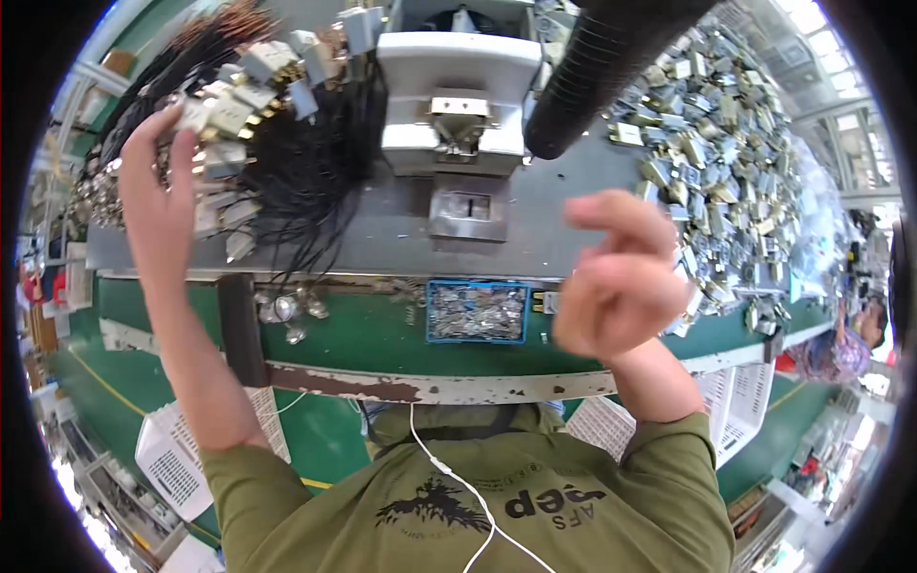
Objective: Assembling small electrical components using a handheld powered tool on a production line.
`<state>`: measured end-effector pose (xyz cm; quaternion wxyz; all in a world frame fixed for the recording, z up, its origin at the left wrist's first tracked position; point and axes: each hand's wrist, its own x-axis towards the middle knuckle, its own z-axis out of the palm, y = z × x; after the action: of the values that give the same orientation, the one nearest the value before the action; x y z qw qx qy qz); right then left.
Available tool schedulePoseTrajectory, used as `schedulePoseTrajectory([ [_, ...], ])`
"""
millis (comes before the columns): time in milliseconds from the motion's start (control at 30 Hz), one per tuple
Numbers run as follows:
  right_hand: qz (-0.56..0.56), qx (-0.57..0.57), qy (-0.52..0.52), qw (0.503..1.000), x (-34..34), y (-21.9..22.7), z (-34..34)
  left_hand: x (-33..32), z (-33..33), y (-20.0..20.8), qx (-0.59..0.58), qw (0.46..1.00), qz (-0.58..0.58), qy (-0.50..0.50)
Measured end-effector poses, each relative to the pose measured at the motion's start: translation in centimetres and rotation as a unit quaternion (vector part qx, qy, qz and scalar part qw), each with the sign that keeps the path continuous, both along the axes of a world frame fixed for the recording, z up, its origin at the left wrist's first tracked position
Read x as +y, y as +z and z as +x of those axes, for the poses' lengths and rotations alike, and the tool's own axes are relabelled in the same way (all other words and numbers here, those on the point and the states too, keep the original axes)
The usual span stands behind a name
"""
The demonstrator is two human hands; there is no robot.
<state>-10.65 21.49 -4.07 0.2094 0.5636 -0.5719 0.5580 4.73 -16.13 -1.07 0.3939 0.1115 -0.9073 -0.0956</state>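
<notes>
At the left, my left hand reaches to the edge of a heap of pale plastic connectors with brass-coloured ends and black wires. Its thumb and index finger are apart, and the fingertip touches or overlaps a connector. Right of centre, my right hand hovers over the bench's front part, slightly blurred. Its fingers are loosely bent and apart, with no object showing in them. Between the hands stands a white bench machine with a metal fixture. A slotted metal block sits in front of it.
A blue tray of small metal pieces lies near the bench edge. Many grey and cream metal-and-plastic parts are heaped at the right, beside clear plastic bags. A thick black tube hangs over the bench. White baskets stand below.
</notes>
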Motion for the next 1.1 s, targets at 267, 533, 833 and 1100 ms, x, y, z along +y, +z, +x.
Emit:
schedulePoseTrajectory([
  [267,0.417,0.071,-0.211,0.881,1.9,-5.3,-12.1,0.4,-1.9,3.2,-0.082,0.996,-0.005,0.030],
  [533,0.487,0.045,-0.268,0.830,3.0,-5.5,-10.7,10.7,-0.1,0.4,-0.111,0.990,0.001,-0.090],
  [833,0.493,-0.032,-0.241,0.836,4.2,-5.0,-8.3,15.1,3.3,-6.1,-0.331,0.909,0.062,-0.244],
  [1100,0.474,-0.078,-0.227,0.847,4.5,-4.9,-5.8,17.3,2.7,-8.4,-0.317,0.912,0.054,-0.254],
])
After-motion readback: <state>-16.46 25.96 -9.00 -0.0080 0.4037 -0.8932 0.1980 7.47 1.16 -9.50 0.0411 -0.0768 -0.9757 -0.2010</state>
